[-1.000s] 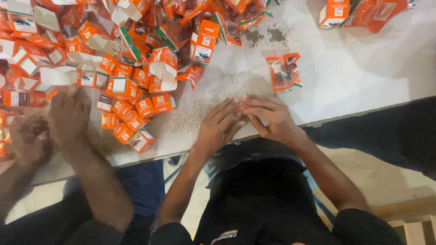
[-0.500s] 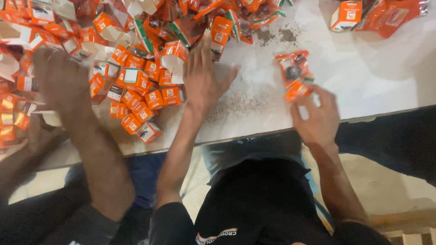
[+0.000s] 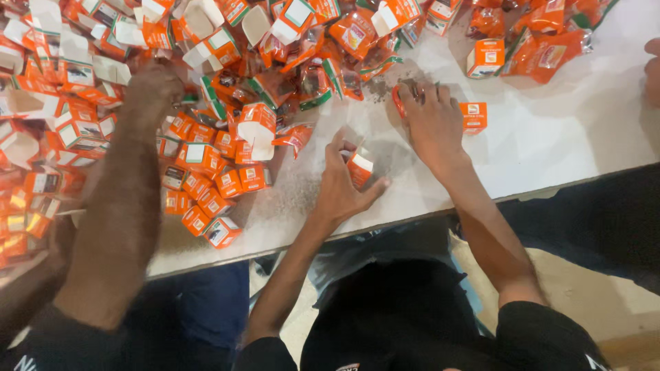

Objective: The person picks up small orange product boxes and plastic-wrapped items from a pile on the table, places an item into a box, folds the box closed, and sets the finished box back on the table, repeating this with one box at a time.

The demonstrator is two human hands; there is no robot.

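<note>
A small orange carton with a white end flap stands on the white surface, near the picture's middle. The left hand cups it from seven o'clock, thumb and fingers closed around its sides, likely to steady it. At one o'clock from it, the right hand presses down, fingers pinching a thin orange sachet. Another closed carton sits just at that hand's three o'clock. A heap of open orange-and-white cartons spreads toward ten o'clock, where a co-worker's arm reaches in.
</note>
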